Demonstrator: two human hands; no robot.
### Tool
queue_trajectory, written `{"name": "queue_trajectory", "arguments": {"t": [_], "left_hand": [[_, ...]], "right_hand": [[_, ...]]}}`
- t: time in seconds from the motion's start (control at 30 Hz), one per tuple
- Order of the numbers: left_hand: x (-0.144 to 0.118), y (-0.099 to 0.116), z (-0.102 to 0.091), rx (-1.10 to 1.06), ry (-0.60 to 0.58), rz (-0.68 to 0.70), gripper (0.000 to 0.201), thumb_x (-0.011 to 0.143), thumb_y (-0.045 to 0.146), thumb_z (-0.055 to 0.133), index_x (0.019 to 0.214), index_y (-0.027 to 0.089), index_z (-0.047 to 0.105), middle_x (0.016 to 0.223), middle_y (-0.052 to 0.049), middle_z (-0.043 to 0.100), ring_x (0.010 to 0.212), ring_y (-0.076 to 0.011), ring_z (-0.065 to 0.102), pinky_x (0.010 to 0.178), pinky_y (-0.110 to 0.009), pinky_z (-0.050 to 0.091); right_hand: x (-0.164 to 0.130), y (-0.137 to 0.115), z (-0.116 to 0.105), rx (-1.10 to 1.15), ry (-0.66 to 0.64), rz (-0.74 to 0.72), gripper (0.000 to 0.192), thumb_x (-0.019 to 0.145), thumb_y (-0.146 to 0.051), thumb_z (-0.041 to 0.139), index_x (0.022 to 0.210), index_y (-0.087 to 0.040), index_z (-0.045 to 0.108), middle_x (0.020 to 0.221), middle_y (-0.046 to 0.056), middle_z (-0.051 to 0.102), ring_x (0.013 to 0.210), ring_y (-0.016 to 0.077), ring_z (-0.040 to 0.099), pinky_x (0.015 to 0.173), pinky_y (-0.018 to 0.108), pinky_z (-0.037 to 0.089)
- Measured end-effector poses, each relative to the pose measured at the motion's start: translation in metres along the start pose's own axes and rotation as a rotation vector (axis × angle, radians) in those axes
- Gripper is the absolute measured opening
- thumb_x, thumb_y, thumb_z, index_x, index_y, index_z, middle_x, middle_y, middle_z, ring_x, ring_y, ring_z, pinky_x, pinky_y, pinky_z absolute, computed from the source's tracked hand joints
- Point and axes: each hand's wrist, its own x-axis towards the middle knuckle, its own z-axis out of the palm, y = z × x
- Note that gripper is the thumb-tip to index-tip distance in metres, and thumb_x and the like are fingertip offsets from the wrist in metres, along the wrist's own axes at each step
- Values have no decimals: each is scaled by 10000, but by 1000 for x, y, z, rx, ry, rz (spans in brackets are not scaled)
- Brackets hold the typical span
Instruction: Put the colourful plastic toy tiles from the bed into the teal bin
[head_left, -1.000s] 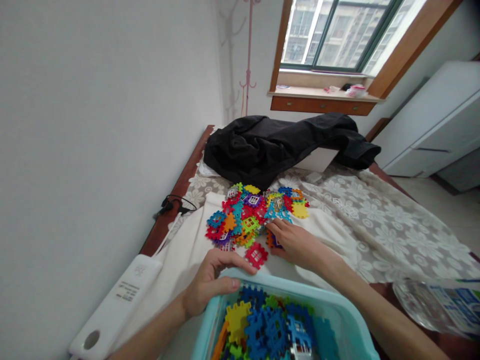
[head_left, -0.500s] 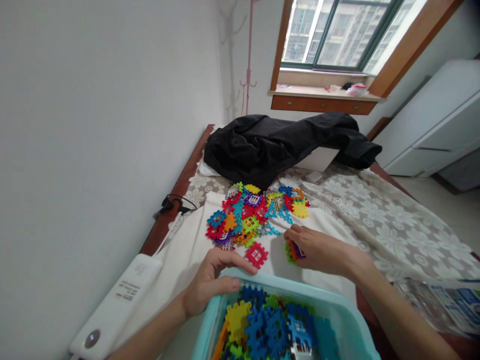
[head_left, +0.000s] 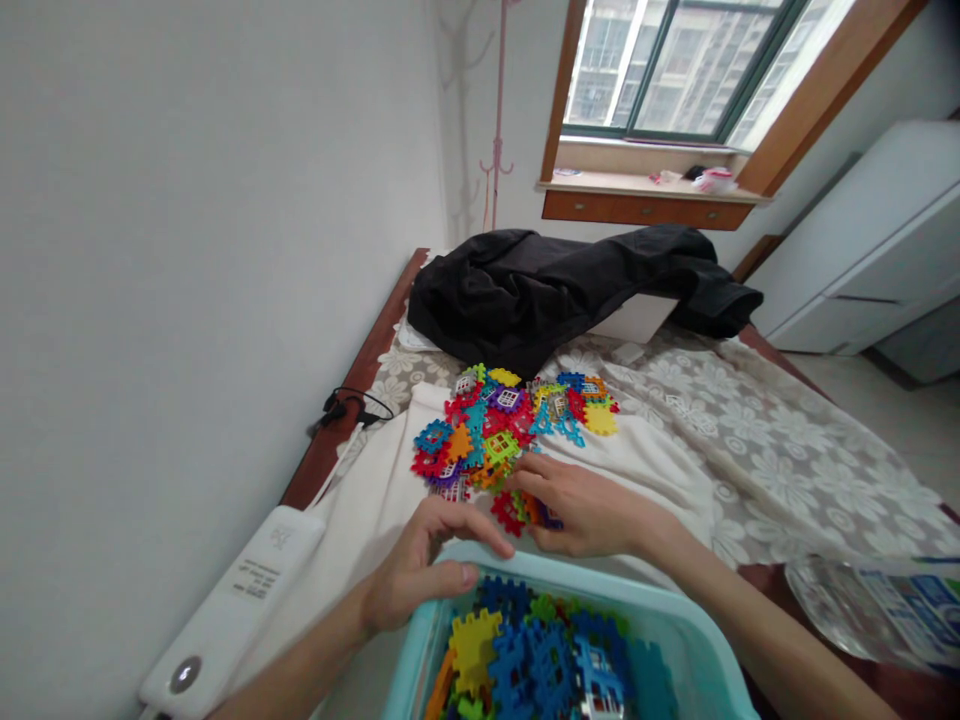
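My left hand (head_left: 427, 560) grips the near-left corner of a light teal plastic bin (head_left: 592, 575), thumb and forefinger along its rim. Inside the bin lie blue, yellow, orange and green interlocking building pieces (head_left: 529, 650). My right hand (head_left: 581, 508) is beyond the rim, closed around a small stack of orange, green and purple interlocking pieces (head_left: 531, 508). That stack is up against a red window piece (head_left: 508, 512) on the white cloth and partly covers it. Just past the fingertips spreads a pile of mixed-colour interlocking pieces (head_left: 480, 430).
A white power strip (head_left: 240, 610) lies at the left, with a black plug and cable (head_left: 345, 408) beyond. Black clothing (head_left: 555, 285) covers a pale box behind the pile. A clear plastic package (head_left: 862, 610) sits at the right. The wall bounds the left side.
My right hand has moved left with the stack, from bare cloth over to the red window piece. My left hand stays on the bin.
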Motion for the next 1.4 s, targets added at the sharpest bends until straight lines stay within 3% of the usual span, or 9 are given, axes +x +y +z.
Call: {"name": "queue_trajectory", "arguments": {"t": [0.17,0.3,0.63,0.77,0.87,0.93,1.1,1.27,1.4], "left_hand": [[1,4,4,-52,21,-27,328,802,393,799,1060,192,822,1009,-75,790,878,-217,677,847,-301,481],[1,6,7,-75,20,-23,316,798,379,799,1053,195,831,981,-66,791,854,-203,669,819,-286,467],[1,7,7,-66,43,-17,324,778,383,810,1035,188,835,990,-74,796,875,-221,671,851,-305,475],[-1,4,5,-51,48,-41,329,776,380,815,1051,199,829,1017,-70,789,905,-222,673,856,-302,481],[1,3,3,-63,20,-25,311,790,365,806,1060,212,829,1021,-58,791,880,-197,666,834,-283,481],[2,3,3,-87,-13,-18,303,797,353,801,1068,221,829,1009,-49,795,856,-183,664,809,-270,482],[1,2,5,-118,15,-11,280,807,316,796,1077,247,823,1015,-28,793,880,-171,674,813,-256,489],[-1,-4,2,-99,-4,8,297,815,307,798,1108,257,812,1052,-28,791,917,-176,679,821,-256,496],[-1,-7,0,-88,-4,1,304,810,319,801,1105,248,816,1051,-40,791,916,-190,681,810,-265,504]], "right_hand": [[14,-1,39,-148,61,-43,433,1000,-356,626,1409,-224,571,1353,132,613,1221,305,560,1022,469,487],[20,7,60,-222,80,-102,293,1057,-413,552,1219,-187,646,1284,121,645,1120,281,573,966,441,506],[14,23,69,-113,254,-185,191,1020,-353,562,1115,-203,630,1114,113,687,1029,252,585,845,366,515],[9,46,54,-95,498,-165,151,983,-291,564,1103,-220,622,1034,91,678,897,220,621,775,341,525],[0,79,37,-76,810,4,160,979,-289,590,1126,-233,624,1030,82,661,906,229,652,801,361,547],[-6,103,28,-103,928,161,243,965,-353,632,1177,-233,628,1093,95,662,971,264,673,857,410,566],[-12,137,28,-240,815,368,569,947,-460,645,1452,-217,544,1424,166,614,1279,363,620,1038,526,546],[-9,139,34,-265,716,367,452,974,-364,582,1387,-184,616,1312,152,703,1211,349,655,1041,516,542],[-11,137,32,-180,846,324,408,966,-403,616,1325,-214,659,1305,149,690,1205,337,657,1033,508,540]]}}
